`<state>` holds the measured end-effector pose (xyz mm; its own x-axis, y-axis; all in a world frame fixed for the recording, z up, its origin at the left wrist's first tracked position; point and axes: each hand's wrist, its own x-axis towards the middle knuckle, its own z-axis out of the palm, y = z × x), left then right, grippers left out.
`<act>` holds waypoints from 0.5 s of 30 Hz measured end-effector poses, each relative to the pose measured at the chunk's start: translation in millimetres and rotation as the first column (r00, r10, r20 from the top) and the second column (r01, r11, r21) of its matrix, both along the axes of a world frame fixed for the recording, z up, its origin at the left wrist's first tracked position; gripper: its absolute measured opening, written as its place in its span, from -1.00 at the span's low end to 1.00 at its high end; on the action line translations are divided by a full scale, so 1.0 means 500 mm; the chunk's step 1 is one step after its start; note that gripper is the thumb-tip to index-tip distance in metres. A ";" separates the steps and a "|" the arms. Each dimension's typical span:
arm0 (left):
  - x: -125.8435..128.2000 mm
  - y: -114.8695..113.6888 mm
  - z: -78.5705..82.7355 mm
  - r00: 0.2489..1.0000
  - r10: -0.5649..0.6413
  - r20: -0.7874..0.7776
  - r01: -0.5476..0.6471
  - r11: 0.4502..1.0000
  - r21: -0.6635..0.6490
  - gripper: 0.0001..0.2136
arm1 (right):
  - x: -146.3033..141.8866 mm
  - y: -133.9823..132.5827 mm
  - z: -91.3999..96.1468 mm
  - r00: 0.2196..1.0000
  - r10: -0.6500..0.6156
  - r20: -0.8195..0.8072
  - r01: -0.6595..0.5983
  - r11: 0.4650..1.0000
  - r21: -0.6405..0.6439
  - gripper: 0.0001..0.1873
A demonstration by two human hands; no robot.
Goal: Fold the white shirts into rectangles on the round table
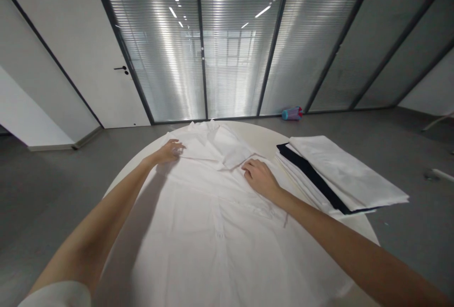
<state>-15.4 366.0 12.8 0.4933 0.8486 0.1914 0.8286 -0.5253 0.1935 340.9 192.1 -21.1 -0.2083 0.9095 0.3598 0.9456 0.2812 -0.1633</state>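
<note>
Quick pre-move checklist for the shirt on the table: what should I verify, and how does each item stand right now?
1. Shirt spread flat on the table: ok, placket facing up.
2. Left hand on the shoulder area near the collar: ok, resting on the cloth.
3. Right hand on the other shoulder: ok, palm down.
4. Collar lying neat: not ok, it looks rumpled.
5. Folded stack clear of the shirt: cannot tell, its edge meets the cloth.
6. Hem fully on the table: cannot tell, it runs out of view.
</note>
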 end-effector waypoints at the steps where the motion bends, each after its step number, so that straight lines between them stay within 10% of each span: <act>1: -0.002 -0.010 -0.003 1.000 0.005 0.006 -0.005 1.000 0.010 -0.61 | -0.004 -0.003 0.004 0.999 0.032 -0.035 -0.031 0.999 0.022 -0.68; 7: 0.006 -0.038 0.040 0.989 0.142 0.049 -0.148 0.975 0.166 -0.70 | -0.081 -0.044 0.036 0.881 0.440 -0.175 -0.439 0.897 0.046 -0.67; 11: 0.041 -0.047 0.175 0.950 0.207 0.233 -0.289 0.863 0.415 -0.67 | -0.153 -0.013 0.034 0.810 0.554 -0.191 -0.571 0.819 -0.046 -0.66; 15: 0.084 -0.102 0.335 0.940 0.074 0.334 -0.290 0.692 0.661 -0.61 | -0.162 0.092 0.035 0.885 0.453 -0.108 -0.464 0.874 -0.141 -0.59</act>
